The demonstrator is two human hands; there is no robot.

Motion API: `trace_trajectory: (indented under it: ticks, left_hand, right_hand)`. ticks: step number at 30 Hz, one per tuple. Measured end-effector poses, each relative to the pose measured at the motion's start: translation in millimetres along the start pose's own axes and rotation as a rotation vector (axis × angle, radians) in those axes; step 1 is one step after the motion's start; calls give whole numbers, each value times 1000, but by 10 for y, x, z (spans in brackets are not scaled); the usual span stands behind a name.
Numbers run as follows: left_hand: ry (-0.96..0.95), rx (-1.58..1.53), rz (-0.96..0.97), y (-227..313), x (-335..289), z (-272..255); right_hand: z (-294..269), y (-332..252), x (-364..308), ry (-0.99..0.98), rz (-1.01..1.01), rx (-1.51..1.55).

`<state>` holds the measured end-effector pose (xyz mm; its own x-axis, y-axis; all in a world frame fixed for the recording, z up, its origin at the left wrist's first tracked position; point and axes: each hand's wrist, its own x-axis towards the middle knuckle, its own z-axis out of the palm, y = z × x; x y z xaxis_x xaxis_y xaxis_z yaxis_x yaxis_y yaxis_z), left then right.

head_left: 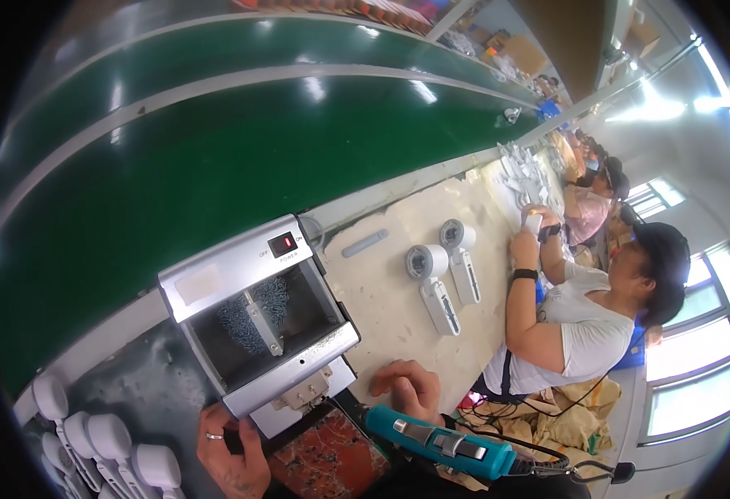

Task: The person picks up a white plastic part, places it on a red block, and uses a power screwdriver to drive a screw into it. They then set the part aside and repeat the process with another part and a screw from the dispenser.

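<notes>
We see the teal screwdriver [440, 442] low in the view, in front of our right hand [411, 391], which is much the nearer one; our left hand [232, 456] is well apart, at the near corner of the silver feeder box [244, 270]. In our judgement, the important relation is between the tool's nose and the pale metal block [305, 391] at the near side of this box: the block lies up and to the left from the nose, near to it. The long axis of the screwdriver runs slantwise, from the nose at upper left to the cord end at lower right, so it points roughly to the block. Our right fingers are curled and the tool covers part of the palm, so we cannot tell if they grip it. Our left thumb and forefinger stand apart beside the corner; whether they press on it, we cannot tell. Two white parts with round heads [442, 312] lie beyond the right hand.
</notes>
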<state>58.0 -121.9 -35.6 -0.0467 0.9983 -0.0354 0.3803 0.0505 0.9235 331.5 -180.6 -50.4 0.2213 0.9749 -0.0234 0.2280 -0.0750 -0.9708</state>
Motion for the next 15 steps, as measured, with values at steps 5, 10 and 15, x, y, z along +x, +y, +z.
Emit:
trace_trajectory:
  ticks: [5, 10, 15]
  left_hand:
    - [37, 16, 73, -32, 11, 24]
    - [21, 25, 49, 5, 14, -26]
    - [10, -6, 29, 3, 30, -13]
  right_hand:
    - [-12, 46, -2, -4, -29, 18]
    - [-9, 48, -24, -3, -46, 7]
    - [50, 59, -6, 42, -81, -9]
